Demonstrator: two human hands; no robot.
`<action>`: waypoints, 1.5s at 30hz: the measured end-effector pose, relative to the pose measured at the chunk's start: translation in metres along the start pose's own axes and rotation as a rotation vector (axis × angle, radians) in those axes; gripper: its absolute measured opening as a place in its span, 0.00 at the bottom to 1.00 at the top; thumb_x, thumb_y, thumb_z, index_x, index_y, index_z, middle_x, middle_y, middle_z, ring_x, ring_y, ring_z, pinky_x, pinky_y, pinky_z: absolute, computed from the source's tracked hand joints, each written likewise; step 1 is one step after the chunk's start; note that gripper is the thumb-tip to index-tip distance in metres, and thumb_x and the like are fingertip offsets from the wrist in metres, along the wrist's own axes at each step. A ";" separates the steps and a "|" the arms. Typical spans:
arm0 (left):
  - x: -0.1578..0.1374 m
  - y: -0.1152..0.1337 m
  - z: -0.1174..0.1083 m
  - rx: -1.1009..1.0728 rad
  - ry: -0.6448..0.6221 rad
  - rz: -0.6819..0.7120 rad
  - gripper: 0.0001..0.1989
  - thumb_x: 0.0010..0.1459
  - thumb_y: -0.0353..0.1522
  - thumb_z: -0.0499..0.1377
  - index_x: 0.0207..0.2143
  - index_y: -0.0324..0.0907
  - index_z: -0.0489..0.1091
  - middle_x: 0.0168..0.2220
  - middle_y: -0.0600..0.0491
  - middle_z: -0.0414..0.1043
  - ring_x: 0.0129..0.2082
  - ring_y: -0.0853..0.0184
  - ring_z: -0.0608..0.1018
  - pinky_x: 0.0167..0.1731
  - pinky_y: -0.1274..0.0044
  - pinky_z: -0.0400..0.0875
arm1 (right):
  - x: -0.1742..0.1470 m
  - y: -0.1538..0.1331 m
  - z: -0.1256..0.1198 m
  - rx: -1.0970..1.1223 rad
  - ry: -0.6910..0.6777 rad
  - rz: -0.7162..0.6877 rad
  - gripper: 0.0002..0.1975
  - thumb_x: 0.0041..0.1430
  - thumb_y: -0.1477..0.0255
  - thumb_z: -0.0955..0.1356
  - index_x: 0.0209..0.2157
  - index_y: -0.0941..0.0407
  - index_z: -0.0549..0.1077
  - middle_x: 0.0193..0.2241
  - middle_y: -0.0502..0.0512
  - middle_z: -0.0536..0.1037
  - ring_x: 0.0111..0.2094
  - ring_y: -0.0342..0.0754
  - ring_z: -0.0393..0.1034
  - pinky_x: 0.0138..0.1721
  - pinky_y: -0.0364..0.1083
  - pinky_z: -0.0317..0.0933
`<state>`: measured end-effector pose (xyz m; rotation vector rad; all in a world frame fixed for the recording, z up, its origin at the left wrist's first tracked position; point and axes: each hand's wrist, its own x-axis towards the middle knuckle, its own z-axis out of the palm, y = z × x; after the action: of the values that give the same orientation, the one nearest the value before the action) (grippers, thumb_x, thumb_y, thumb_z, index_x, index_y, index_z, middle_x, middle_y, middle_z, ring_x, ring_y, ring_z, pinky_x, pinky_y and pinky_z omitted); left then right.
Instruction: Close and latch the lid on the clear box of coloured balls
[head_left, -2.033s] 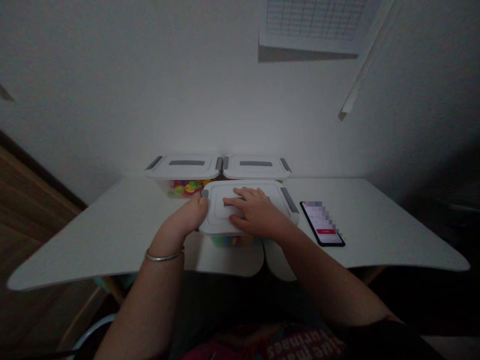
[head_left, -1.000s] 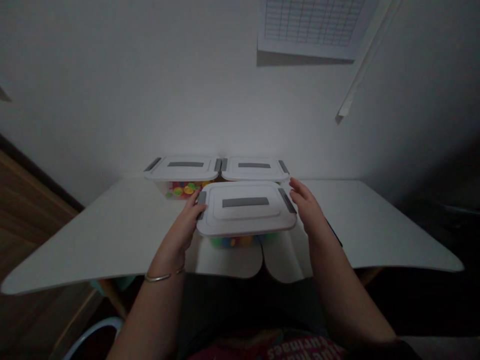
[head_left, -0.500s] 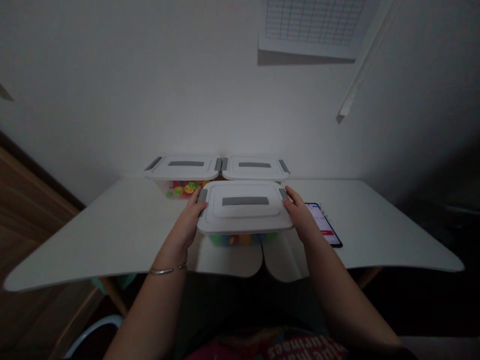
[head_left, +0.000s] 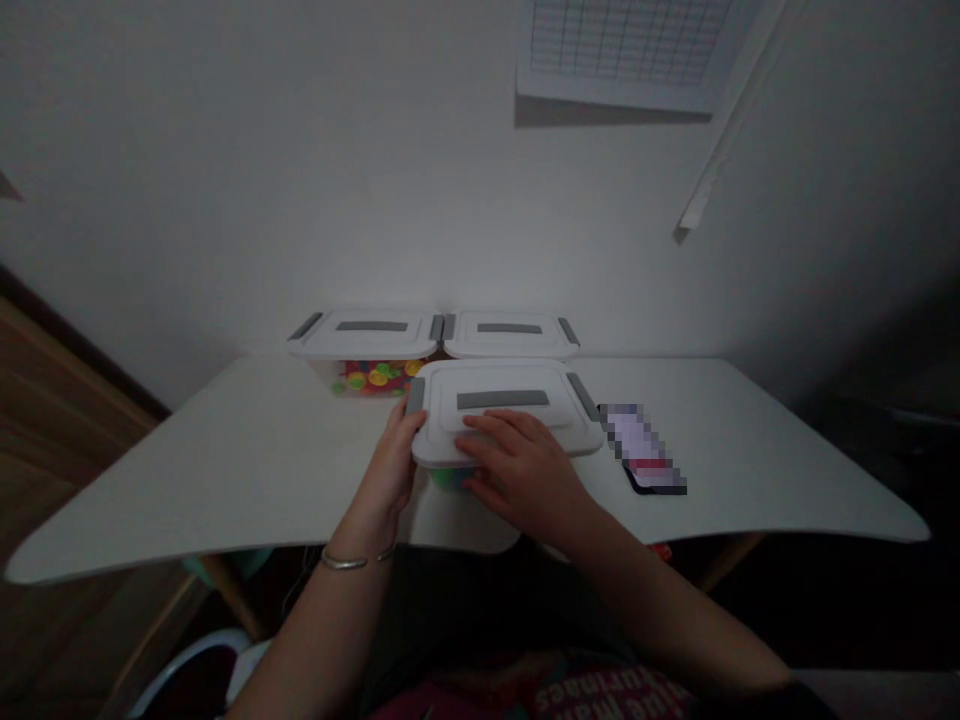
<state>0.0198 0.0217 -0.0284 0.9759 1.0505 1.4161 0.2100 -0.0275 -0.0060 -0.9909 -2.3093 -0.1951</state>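
A storage box with a white lid (head_left: 510, 436) and grey side latches stands near me on the table, and green shows through its clear front. My left hand (head_left: 397, 450) grips its left side, with the thumb by the grey latch (head_left: 415, 397). Across the front of the lid lies my right hand (head_left: 525, 465), its fingers stretched out and pointing left, holding nothing. That hand and forearm hide much of the box's front.
Two similar lidded boxes stand by the wall: a left box (head_left: 364, 340) with colourful small pieces and a right box (head_left: 510, 335). A phone (head_left: 643, 450) lies to the right on the white table (head_left: 772, 470). A gridded sheet (head_left: 622, 50) hangs on the wall.
My right hand has let go of the box's right side and moved left onto the lid's front. The box has shifted slightly to the right; my left hand stays on it.
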 end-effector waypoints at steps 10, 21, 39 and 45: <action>0.003 -0.020 0.015 0.163 0.029 0.170 0.27 0.59 0.38 0.53 0.60 0.39 0.65 0.65 0.42 0.66 0.65 0.58 0.68 0.65 0.66 0.60 | 0.020 -0.029 0.002 -0.231 -0.120 0.088 0.11 0.66 0.77 0.65 0.47 0.57 0.76 0.43 0.60 0.80 0.42 0.54 0.71 0.41 0.52 0.65; 0.030 -0.026 0.004 0.226 0.013 0.207 0.34 0.67 0.51 0.40 0.66 0.42 0.60 0.67 0.41 0.62 0.64 0.56 0.69 0.61 0.61 0.65 | 0.006 -0.017 -0.010 -0.201 -0.092 0.130 0.10 0.61 0.82 0.66 0.36 0.53 0.76 0.36 0.54 0.80 0.38 0.53 0.69 0.35 0.50 0.60; 0.080 -0.010 0.035 1.375 -0.073 0.754 0.27 0.63 0.32 0.54 0.65 0.47 0.65 0.68 0.44 0.61 0.72 0.44 0.53 0.66 0.45 0.30 | -0.040 -0.004 -0.058 -0.197 0.244 0.103 0.12 0.62 0.82 0.65 0.37 0.53 0.76 0.33 0.54 0.80 0.35 0.50 0.70 0.38 0.50 0.65; 0.092 -0.012 0.043 1.373 0.014 0.746 0.21 0.67 0.34 0.49 0.59 0.46 0.71 0.63 0.41 0.68 0.71 0.43 0.53 0.65 0.41 0.28 | -0.043 0.038 -0.074 -0.360 0.329 0.183 0.10 0.59 0.81 0.67 0.37 0.52 0.75 0.34 0.55 0.79 0.36 0.53 0.70 0.36 0.51 0.63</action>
<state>0.0557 0.1174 -0.0267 2.5299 1.8057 1.0949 0.2948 -0.0530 0.0240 -1.2354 -1.9082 -0.6634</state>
